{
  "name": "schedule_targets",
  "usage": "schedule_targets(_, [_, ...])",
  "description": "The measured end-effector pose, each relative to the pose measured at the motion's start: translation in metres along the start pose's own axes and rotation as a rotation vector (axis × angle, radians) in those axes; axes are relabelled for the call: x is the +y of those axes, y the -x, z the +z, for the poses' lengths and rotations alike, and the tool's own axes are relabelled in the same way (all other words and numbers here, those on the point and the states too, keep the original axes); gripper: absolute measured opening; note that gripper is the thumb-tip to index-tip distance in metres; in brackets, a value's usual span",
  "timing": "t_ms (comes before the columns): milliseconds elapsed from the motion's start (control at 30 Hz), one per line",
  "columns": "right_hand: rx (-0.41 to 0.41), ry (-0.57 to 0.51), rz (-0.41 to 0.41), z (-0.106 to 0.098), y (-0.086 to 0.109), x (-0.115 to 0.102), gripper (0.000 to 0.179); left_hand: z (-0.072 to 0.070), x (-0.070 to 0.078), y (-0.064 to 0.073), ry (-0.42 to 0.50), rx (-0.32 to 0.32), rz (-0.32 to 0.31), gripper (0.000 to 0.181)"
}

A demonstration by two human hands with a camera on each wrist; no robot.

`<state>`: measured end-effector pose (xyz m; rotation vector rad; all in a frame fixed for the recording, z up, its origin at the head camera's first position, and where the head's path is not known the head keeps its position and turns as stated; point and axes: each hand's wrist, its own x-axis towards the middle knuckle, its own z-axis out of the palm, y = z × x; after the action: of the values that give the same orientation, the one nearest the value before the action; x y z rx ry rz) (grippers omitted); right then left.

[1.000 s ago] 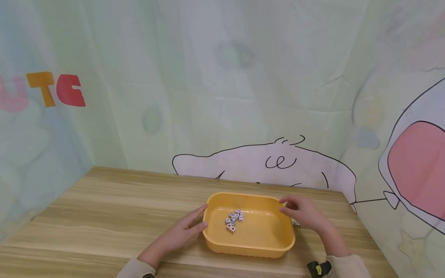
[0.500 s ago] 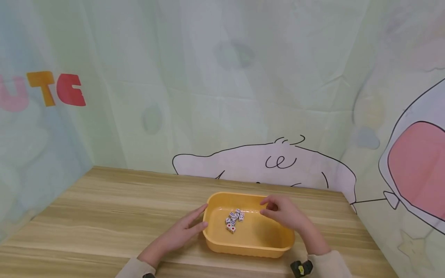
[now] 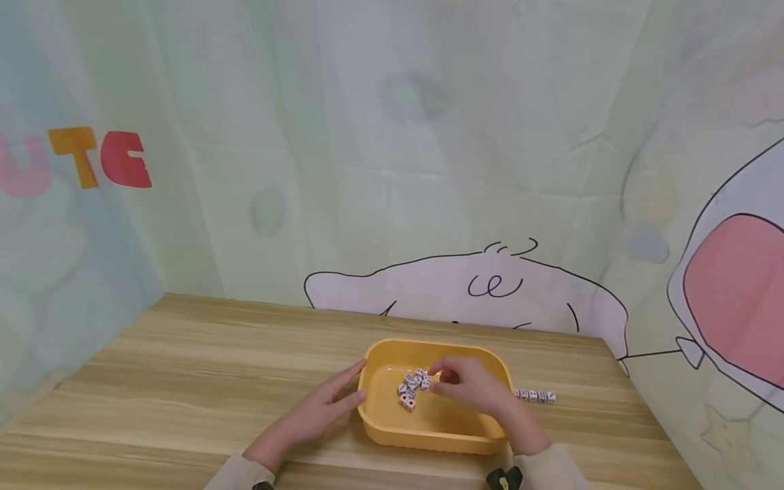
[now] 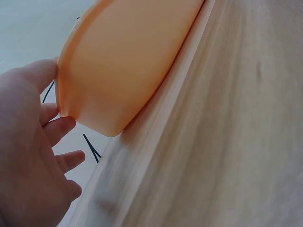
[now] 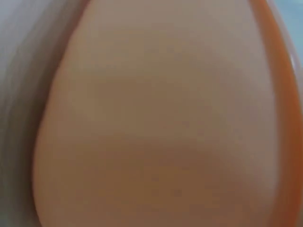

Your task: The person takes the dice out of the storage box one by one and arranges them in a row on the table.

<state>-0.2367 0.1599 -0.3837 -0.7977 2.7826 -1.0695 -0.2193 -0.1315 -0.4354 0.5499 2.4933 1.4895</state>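
Observation:
In the head view a yellow plastic basin [image 3: 437,441] stands on the wooden table, with a cluster of white dice [image 3: 411,386] on its floor. My left hand [image 3: 315,412] rests its fingertips against the basin's left rim, fingers fairly straight; the left wrist view shows this hand [image 4: 35,137] with fingertips at the rim and outer wall [image 4: 128,56]. Reaching over the right rim, my right hand [image 3: 474,388] has thumb and index finger spread apart right beside the rightmost dice. The right wrist view holds only the basin's blurred outer wall [image 5: 156,109]; the hand is out of it.
A row of dice [image 3: 535,396] lies on the table just right of the basin, its left end partly hidden by my right arm. The wooden table [image 3: 202,367] ends at a printed cloth backdrop [image 3: 367,170] behind and at both sides.
My right hand has moved left from the basin's right rim to the dice inside, uncovering the row of dice outside. My left hand and the basin have stayed put.

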Motion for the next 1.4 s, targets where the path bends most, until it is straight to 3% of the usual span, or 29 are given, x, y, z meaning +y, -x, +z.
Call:
schedule_targets(467, [-0.073,-0.035,0.004,0.026,-0.009,-0.007,0.012,0.001,0.001,-0.003,-0.004,-0.003,0.032,0.064])
schedule_targets(767, [-0.115,-0.056,0.046,0.032,-0.012,-0.002,0.008,0.000,0.002,-0.005,-0.007,-0.009,0.042,0.063])
schedule_targets(1100, [-0.116,-0.036,0.004,0.037,-0.013,-0.003,0.007,-0.001,0.000,-0.004,-0.016,0.004,0.026,0.064])
schedule_targets(1400, [-0.123,-0.013,0.036,0.040,-0.013,-0.003,0.008,-0.001,0.000,-0.001,-0.009,0.001,0.012,0.064])
